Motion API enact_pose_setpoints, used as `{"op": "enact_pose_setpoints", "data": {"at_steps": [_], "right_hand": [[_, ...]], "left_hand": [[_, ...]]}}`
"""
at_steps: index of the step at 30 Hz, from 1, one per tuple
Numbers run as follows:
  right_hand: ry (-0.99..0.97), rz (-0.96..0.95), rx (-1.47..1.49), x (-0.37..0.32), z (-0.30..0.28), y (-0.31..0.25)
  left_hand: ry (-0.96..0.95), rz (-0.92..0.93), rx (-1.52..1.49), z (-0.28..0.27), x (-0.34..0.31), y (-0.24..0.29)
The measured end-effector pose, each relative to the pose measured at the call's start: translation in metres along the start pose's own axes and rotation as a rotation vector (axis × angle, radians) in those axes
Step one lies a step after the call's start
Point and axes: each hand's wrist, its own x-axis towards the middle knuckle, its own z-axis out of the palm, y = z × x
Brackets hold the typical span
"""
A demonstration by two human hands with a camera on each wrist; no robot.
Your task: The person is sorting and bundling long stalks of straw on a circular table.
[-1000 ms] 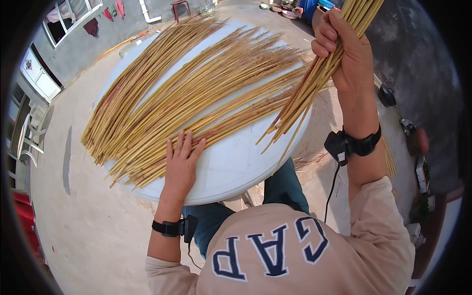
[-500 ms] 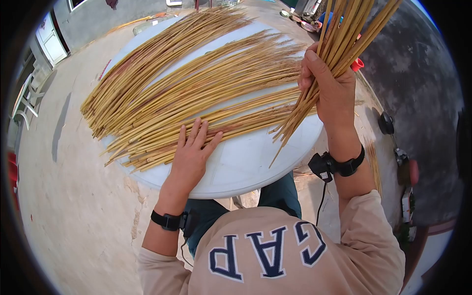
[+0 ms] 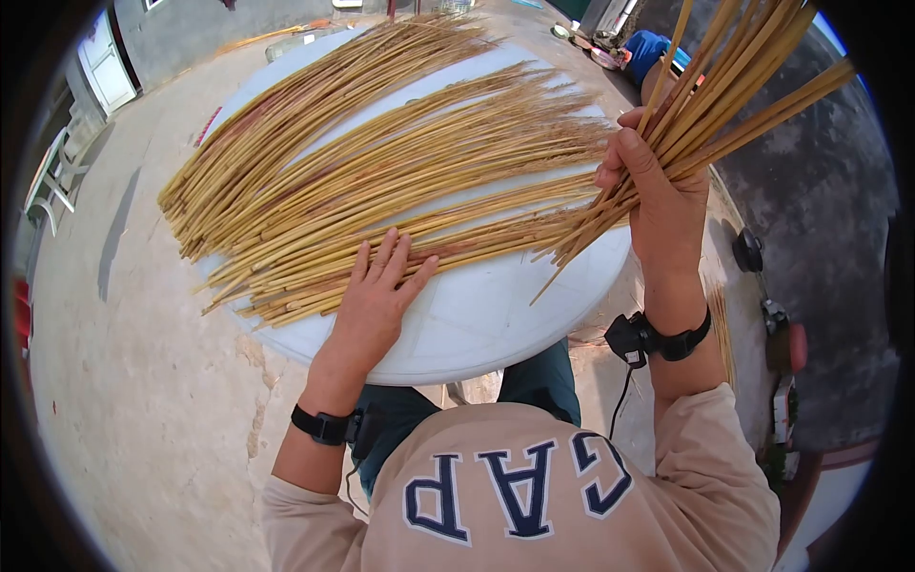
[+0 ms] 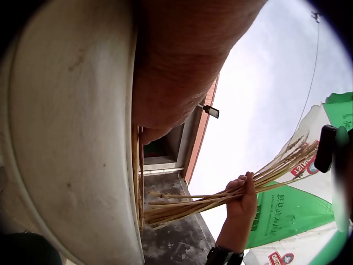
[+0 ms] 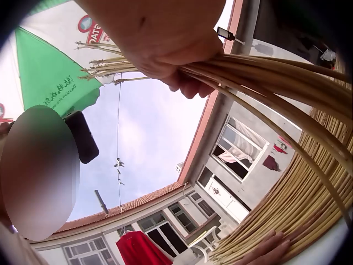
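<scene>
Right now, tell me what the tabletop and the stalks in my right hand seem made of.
Tabletop: probably molded plastic, smooth and pale with a rounded rim. Held stalks: apparently dried plant stems, faintly glossy, given their straw color and wispy tips; species unclear.

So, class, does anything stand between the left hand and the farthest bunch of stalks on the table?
Yes, the middle bunch does. The left hand rests its fingers on the nearest stalks; the middle bunch lies beyond those, before the farthest bunch.
</scene>
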Motion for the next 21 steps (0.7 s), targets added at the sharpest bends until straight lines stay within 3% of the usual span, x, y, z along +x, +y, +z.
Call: {"op": "enact_pose_setpoints", "data": {"at_steps": [6, 8, 12, 15, 16, 18, 19, 21], "right_hand": [[0.078, 0.131, 0.065, -0.011, -0.001, 0.027], [0.068, 0.090, 0.087, -0.006, 0.000, 0.019], [0.070, 0.185, 0.257, 0.002, 0.007, 0.004], [0.057, 0.444, 0.527, 0.003, 0.017, 0.016], [0.044, 0.440, 0.536, 0.003, 0.021, 0.026], [0.034, 0.630, 0.716, 0.003, 0.029, 0.052], [0.020, 0.626, 0.729, 0.002, 0.035, 0.065], [0.013, 0.769, 0.828, -0.001, 0.046, 0.089]], "left_hand": [[0.014, -0.008, 0.008, 0.001, -0.002, -0.003], [0.001, 0.012, -0.012, 0.002, -0.002, -0.004], [0.025, 0.017, -0.033, 0.002, -0.003, -0.004], [0.085, 0.009, -0.053, 0.001, -0.002, -0.003], [0.091, 0.001, -0.040, 0.001, -0.002, -0.004], [0.205, -0.035, -0.188, -0.002, -0.003, -0.006], [0.209, -0.041, -0.170, -0.007, -0.005, -0.008], [0.305, -0.225, -0.599, -0.016, -0.007, -0.007]]}}
